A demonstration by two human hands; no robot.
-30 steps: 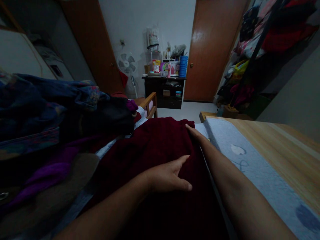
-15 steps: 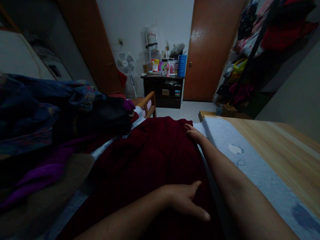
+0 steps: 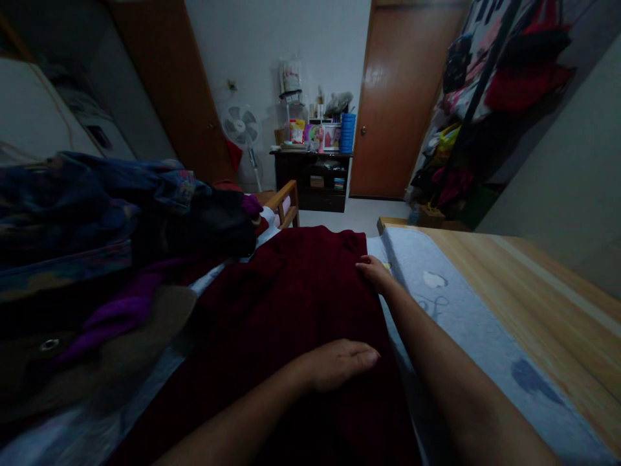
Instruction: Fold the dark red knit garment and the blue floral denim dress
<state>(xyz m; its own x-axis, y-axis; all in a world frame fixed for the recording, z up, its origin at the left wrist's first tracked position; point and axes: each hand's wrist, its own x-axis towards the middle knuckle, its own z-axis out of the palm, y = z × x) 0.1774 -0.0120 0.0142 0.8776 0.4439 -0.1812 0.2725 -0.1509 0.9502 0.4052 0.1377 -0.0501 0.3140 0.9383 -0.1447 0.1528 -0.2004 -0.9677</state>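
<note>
A dark red garment (image 3: pixel 301 291) lies spread out in front of me, its far end slightly wavy; its exact kind is hard to tell in the dim light. My left hand (image 3: pixel 343 364) rests flat on its nearer part, fingers stretched out and pointing right. Farther off, my right hand (image 3: pixel 376 272) touches the garment's right edge with its fingers a little apart. No fold of cloth shows gripped in either hand.
Left of the garment is a pile of clothes with a denim piece (image 3: pixel 97 194) and a purple one (image 3: pixel 126 307). At right, a pale patterned cloth (image 3: pixel 451 310) borders a wooden surface (image 3: pixel 528 291). Beyond stand a fan (image 3: pixel 242 126) and a dark cabinet (image 3: pixel 310 181).
My left hand has lowered onto the cloth, and its thumb no longer sticks out. My right hand has slid slightly nearer along the garment's right edge. The camera view has shifted a little.
</note>
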